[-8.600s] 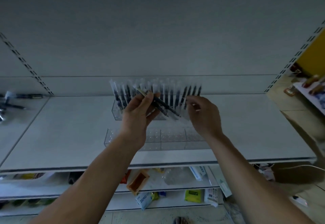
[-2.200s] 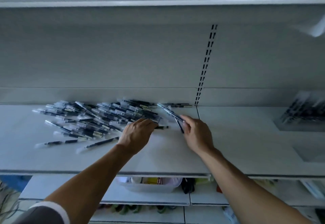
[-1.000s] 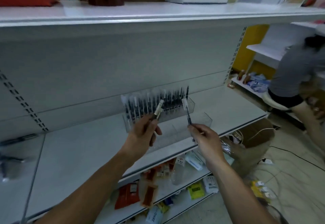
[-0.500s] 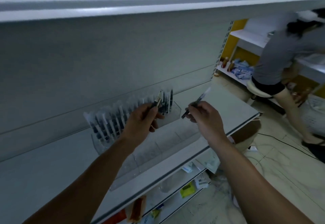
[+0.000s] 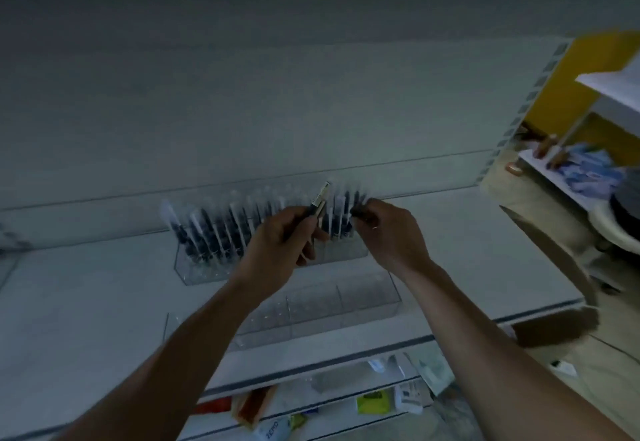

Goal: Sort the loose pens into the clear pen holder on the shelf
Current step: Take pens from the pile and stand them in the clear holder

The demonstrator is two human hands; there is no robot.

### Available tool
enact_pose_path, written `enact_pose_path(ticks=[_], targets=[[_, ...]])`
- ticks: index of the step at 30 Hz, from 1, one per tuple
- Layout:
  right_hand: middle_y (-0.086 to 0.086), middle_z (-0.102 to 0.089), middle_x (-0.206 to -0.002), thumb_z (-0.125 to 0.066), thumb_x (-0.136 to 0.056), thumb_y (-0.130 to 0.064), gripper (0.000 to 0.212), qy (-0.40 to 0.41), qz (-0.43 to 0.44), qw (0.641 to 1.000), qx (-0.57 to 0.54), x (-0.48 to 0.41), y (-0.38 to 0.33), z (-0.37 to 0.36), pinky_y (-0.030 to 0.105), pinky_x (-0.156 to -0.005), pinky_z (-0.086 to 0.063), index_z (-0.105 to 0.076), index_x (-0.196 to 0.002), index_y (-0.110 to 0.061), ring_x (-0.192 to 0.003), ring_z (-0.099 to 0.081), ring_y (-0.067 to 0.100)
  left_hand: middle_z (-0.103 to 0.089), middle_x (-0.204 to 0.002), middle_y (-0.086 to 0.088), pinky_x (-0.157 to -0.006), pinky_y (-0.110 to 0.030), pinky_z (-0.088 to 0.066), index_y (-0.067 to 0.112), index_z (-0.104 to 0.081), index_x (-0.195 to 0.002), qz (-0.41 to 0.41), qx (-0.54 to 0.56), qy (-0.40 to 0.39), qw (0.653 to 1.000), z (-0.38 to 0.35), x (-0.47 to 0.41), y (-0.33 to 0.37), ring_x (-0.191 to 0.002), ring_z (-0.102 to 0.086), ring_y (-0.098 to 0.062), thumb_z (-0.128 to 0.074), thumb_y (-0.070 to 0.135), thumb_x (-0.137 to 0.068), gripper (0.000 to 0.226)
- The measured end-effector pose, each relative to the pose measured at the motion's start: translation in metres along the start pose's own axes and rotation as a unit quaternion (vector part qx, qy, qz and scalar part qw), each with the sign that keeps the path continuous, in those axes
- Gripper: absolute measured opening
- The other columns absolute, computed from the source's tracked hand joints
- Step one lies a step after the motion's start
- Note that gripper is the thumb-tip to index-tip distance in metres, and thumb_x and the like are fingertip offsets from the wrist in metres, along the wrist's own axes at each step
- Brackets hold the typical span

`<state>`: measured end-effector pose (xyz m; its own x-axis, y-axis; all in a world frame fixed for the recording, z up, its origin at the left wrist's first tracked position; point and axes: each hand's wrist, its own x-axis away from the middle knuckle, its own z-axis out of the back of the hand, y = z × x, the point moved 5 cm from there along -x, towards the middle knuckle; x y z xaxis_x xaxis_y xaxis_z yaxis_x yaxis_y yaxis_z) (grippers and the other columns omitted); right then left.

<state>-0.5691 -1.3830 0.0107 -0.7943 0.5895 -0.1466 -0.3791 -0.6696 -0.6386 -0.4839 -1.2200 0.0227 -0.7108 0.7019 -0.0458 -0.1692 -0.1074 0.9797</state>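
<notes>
One pen going in right now. The right hand [image 5: 391, 236] has come down from mid-air, where it held a pen clear of the rack half a second ago, to the right end of the holder [image 5: 207, 267]. Its fingertips pinch a dark pen [image 5: 358, 211] right at the last filled slots. Blur hides whether the tip is seated or still above the slot, so cannot tell.

The left hand [image 5: 277, 246] keeps the same job: curled round a small bundle [image 5: 321, 194] of pens, one pale-banded end sticking up past the knuckles. It sits just in front of the row's middle-right, close beside the right hand, apparently not touching it.

The camera swung too. It was looking off right along the aisle and is now square on the holder. About two seconds ago both hands were at the loose pile in the next bay left. That pile [image 5: 8, 241] is now only a dark smear at the left frame edge, too blurred to count.

Holder status: it sits on the shelf [image 5: 86, 302] near the back panel. The row of upright pens runs from its left end to where the right hand is. The front holder [image 5: 363, 297], just ahead of it, looks empty.

Meaning: the restock trip is done and the insert cycle has resumed. My read is that the back row is near full, so the bundle likely spills into the front holder soon. Next, the right hand releases and takes the next pen off the bundle. The risk is knocking upright neighbours at the crowded end.
</notes>
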Motion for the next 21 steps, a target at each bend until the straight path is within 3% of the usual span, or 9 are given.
enact_pose_path(ticks=[3,9,15,18,21], targets=[[-0.003,-0.055,-0.071,-0.053,-0.093,-0.027,0.024,-0.057,0.035,0.993,0.097,-0.011,-0.001,-0.008,0.027,-0.056,-0.034,-0.054,-0.07,-0.018,-0.068,-0.054,0.019,-0.072,-0.081,0.007,-0.055,-0.023,-0.05,0.019,-0.061,-0.103,0.005,-0.004,0.043,0.999,-0.008,0.007,0.005,-0.062,-0.061,-0.011,-0.046,0.012,-0.1,0.016],[-0.003,-0.046,-0.068,-0.06,-0.087,-0.031,0.038,-0.083,0.051,0.993,0.072,-0.017,0.003,-0.01,0.024,-0.051,-0.029,-0.039,-0.056,-0.025,-0.064,-0.049,0.017,-0.072,-0.078,0.005,-0.055,-0.02,-0.05,0.009,-0.06,-0.103,0.028,0.044,0.116,0.992,-0.018,0.023,0.009,-0.061,-0.062,-0.009,-0.046,0.007,-0.099,0.015],[-0.003,-0.067,-0.086,-0.063,-0.087,-0.031,0.015,-0.073,0.032,0.997,0.005,-0.006,0.007,0.007,0.022,-0.06,-0.039,-0.068,-0.085,-0.016,-0.077,-0.06,0.013,-0.074,-0.079,0.0,-0.065,-0.023,-0.055,0.006,-0.06,-0.103,0.028,0.106,0.138,0.984,-0.022,0.028,0.015,-0.066,-0.066,-0.011,-0.045,0.008,-0.099,0.015],[-0.012,-0.067,-0.096,-0.058,-0.091,-0.03,0.016,-0.036,0.021,0.998,-0.041,0.014,0.013,0.018,0.015,-0.067,-0.04,-0.07,-0.1,-0.025,-0.079,-0.057,0.0,-0.074,-0.088,-0.004,-0.071,-0.022,-0.054,-0.001,-0.058,-0.107,0.006,0.13,0.143,0.981,-0.02,0.027,0.019,-0.075,-0.069,-0.01,-0.046,0.007,-0.099,0.017],[-0.019,-0.067,-0.089,-0.053,-0.095,-0.04,0.017,-0.075,-0.016,0.986,-0.149,0.039,0.015,0.014,0.014,-0.068,-0.046,-0.068,-0.096,-0.032,-0.074,-0.061,-0.005,-0.074,-0.097,-0.003,-0.076,-0.023,-0.054,0.003,-0.057,-0.101,0.005,0.184,0.142,0.972,-0.022,0.025,0.021,-0.084,-0.07,-0.012,-0.048,0.011,-0.098,0.012]])
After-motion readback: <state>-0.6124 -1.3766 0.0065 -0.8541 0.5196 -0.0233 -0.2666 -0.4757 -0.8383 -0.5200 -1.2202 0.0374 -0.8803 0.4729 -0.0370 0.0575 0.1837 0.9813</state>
